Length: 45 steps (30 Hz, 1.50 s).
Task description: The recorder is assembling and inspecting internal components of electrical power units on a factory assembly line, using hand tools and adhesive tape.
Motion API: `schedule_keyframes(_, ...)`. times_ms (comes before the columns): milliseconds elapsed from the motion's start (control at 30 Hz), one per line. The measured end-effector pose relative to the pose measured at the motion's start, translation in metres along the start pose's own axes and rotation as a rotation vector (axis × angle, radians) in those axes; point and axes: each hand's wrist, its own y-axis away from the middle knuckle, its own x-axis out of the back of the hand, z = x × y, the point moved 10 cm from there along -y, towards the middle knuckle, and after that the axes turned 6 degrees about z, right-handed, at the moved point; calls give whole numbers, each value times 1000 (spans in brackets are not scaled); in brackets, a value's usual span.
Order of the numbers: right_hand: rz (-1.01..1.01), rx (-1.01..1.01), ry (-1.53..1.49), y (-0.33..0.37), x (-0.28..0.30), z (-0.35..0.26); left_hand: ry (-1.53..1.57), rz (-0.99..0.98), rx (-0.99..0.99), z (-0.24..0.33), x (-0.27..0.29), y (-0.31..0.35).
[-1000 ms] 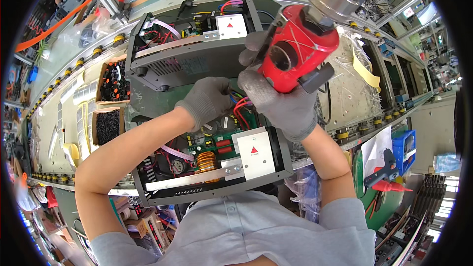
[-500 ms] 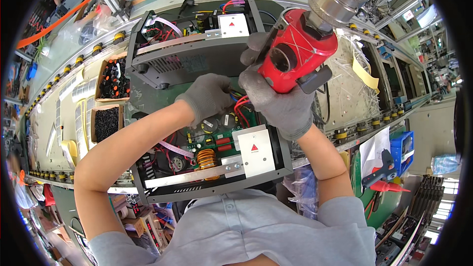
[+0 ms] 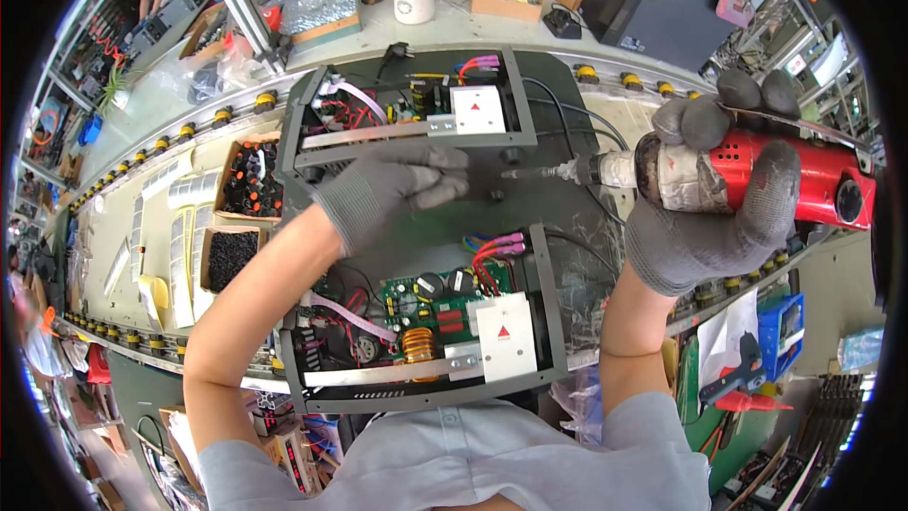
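Note:
My right hand (image 3: 719, 218) is gloved in grey and wrapped around a red power screwdriver (image 3: 794, 175), whose bit (image 3: 530, 173) points left. In front of that bit is my gloved left hand (image 3: 397, 185), its fingers drawn together; anything between them is hidden. The left hand overlaps the lower edge of the far open device chassis (image 3: 378, 137), which holds wires and a white plate. Nearest my body lies a second open chassis (image 3: 553, 322) with a green circuit board (image 3: 407, 298), a copper coil (image 3: 419, 344) and a white cover plate (image 3: 506, 336).
Left of the chassis stand a box of black and orange parts (image 3: 253, 180) and a box of small black pieces (image 3: 230, 258). Roller tracks (image 3: 222, 116) edge the bench. Black cables (image 3: 567, 118) trail on the right. A glue gun (image 3: 733, 374) lies at the lower right.
The screwdriver has swung from pointing up and away to lying level, bit leftward, and moved right. My left hand has left the near chassis's wires and moved up to the far chassis. The view has shifted.

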Motion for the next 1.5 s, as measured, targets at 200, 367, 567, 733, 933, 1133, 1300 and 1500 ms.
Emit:
schedule_keyframes(200,39,26,-225,-17,2,14,33,-168,47,10,-28,6)
schedule_keyframes(367,-33,-78,-347,-23,-2,34,188,-155,79,1,-15,1)
schedule_keyframes(567,4,-83,-276,-24,9,55,109,-178,24,10,-23,-5)
schedule_keyframes(733,-20,-80,-306,-25,8,61,93,-222,-8,15,-25,-6)
schedule_keyframes(933,-5,-43,-221,-23,8,62,146,-142,54,11,-19,-6)
schedule_keyframes(1133,-23,-28,-158,-17,2,61,153,-112,69,12,-11,-6)
schedule_keyframes(1300,-59,-71,-227,-21,9,60,-1316,266,-960,103,-12,23)
schedule_keyframes(1500,-3,-35,-286,-24,17,45,-1637,273,-872,74,-6,26)
